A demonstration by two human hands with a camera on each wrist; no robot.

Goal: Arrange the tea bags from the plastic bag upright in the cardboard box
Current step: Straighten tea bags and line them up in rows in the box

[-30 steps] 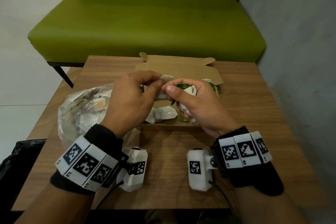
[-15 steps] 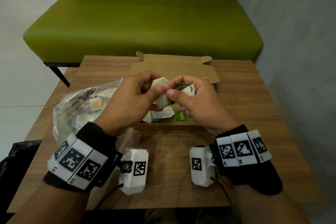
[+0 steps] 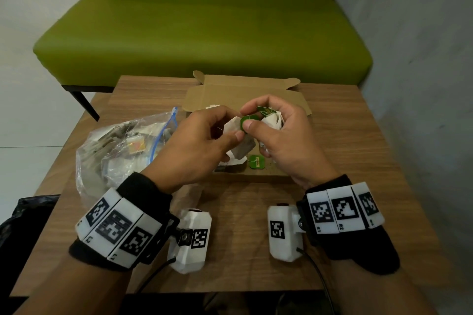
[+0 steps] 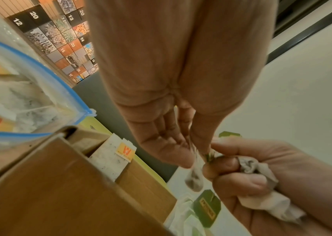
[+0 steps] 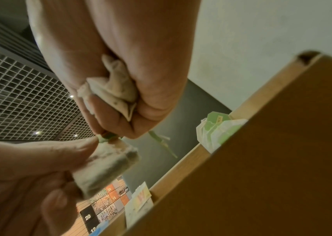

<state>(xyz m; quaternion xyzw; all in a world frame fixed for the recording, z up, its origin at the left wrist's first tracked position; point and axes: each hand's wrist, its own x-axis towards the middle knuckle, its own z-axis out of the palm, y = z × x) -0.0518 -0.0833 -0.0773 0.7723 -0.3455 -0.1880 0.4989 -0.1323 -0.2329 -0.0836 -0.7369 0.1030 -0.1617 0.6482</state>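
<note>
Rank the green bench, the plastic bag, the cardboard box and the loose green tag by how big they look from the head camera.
1. Green bench.
2-3. Plastic bag and cardboard box: similar, both partly hidden by hands, unranked.
4. Loose green tag.

My hands hid most of the cardboard box (image 3: 245, 94) floor. My right hand (image 3: 286, 140) covered the bunched tea bags (image 3: 272, 120); their number was unclear. The green tag (image 3: 257, 161) print was unreadable.

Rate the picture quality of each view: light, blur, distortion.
Head view: dim, even light, sharp on the hands, wide-angle bending at the bench edges. Left wrist view: warm cast, left hand soft and stretched, plastic bag hazy. Right wrist view: cardboard box wall blurred, tea bag smeared.
</note>
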